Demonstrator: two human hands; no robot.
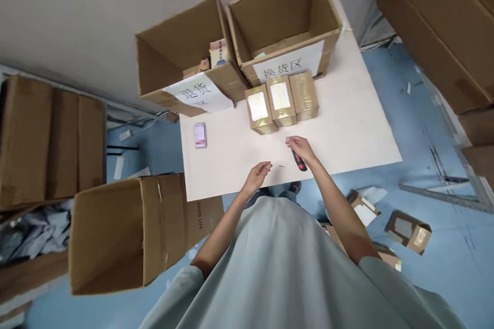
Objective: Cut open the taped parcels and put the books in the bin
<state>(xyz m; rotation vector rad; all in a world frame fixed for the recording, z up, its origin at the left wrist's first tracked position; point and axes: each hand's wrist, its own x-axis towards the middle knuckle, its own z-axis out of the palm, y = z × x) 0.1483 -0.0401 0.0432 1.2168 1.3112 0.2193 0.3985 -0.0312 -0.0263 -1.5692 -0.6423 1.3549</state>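
Observation:
My left hand (pixel 258 177) hovers at the near edge of the white table (pixel 347 128), fingers slightly bent and apart, nothing visible in them. To its right, my right hand (pixel 301 147) reaches over the table with fingers stretched to the left. A red and black handled tool (pixel 300 161), perhaps a box cutter, shows partly beneath that hand and appears to lie on the table. Between the hands is a small thin dark piece (pixel 281 166). Just beyond stand three taped cartons side by side: a left one (pixel 262 112), a middle one (pixel 283 104) and a right one (pixel 304 96).
Two labelled open boxes stand at the back, a left one (pixel 185 36) with small packages inside and a right one (pixel 274 15). A blurred-out rectangle (pixel 200 135) lies on the left. An open carton (pixel 108 236) is beside the table; smaller boxes (pixel 408 231) lie on the floor.

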